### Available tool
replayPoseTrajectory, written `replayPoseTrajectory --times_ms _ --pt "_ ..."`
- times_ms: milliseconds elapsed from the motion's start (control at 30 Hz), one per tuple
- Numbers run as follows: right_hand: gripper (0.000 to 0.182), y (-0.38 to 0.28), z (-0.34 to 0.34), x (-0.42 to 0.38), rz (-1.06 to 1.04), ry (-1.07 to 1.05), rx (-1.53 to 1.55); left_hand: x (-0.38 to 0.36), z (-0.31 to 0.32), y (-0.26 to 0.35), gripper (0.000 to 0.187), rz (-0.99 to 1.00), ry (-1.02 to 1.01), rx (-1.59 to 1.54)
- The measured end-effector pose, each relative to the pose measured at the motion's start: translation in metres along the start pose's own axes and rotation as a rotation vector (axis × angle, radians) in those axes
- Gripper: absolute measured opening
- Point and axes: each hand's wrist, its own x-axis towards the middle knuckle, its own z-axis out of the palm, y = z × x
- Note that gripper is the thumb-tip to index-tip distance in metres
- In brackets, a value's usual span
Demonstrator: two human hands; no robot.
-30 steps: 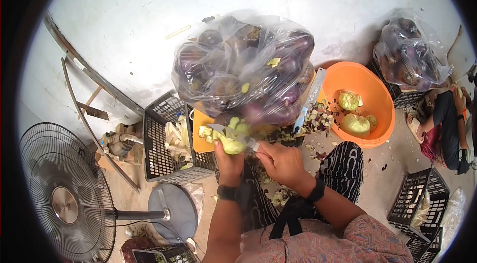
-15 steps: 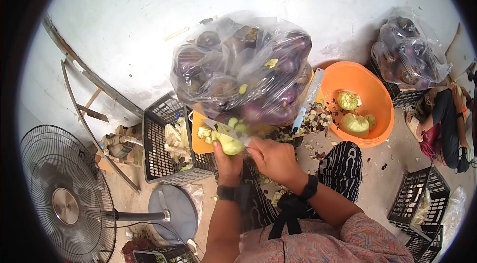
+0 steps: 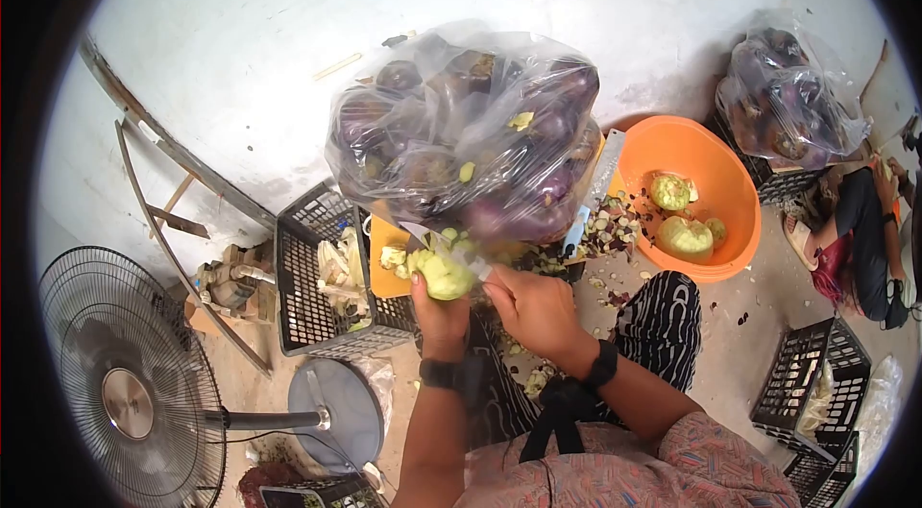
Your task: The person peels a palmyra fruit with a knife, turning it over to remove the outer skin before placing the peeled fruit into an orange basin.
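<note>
While my left hand [image 3: 443,318] cups the peeled pale green vegetable [image 3: 442,276] from below, its fingers curled partly closed and the thumb up along one side, my right hand [image 3: 540,312] is closed in a fist around the handle of a knife [image 3: 453,254]. The blade reaches from my right fist across the top of the vegetable, angled up toward the left, though blur keeps me from telling just where its edge touches. I have the vegetable in front of me, at the near edge of a big clear plastic bag [image 3: 451,138] full of dark purple vegetables, with a yellow surface [image 3: 385,286] showing beside it on the left. Two scraps of pale peel lie on the bag. To the right of the bag is a wide metal blade [image 3: 607,168] with a light blue handle, and just beyond that stands an orange basin [image 3: 741,244] holding several pale peeled pieces [image 3: 684,237]. Dark and pale peelings [image 3: 607,231] are scattered on the floor between the basin and my patterned trousers [image 3: 663,327]. On my left I see a black crate [image 3: 300,304] with whitish scraps in it, and nearer the corner a fan [image 3: 127,402]. Far right, another person [image 3: 869,210] sits near a second filled bag [image 3: 789,103].
</note>
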Motion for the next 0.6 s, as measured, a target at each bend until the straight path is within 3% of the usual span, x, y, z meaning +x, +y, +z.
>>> replayPoseTrajectory --times_ms 600 --pt "0.012 0.004 0.004 -0.003 0.088 -0.011 0.078 0.002 -0.012 -0.003 0.057 0.009 -0.034 -0.026"
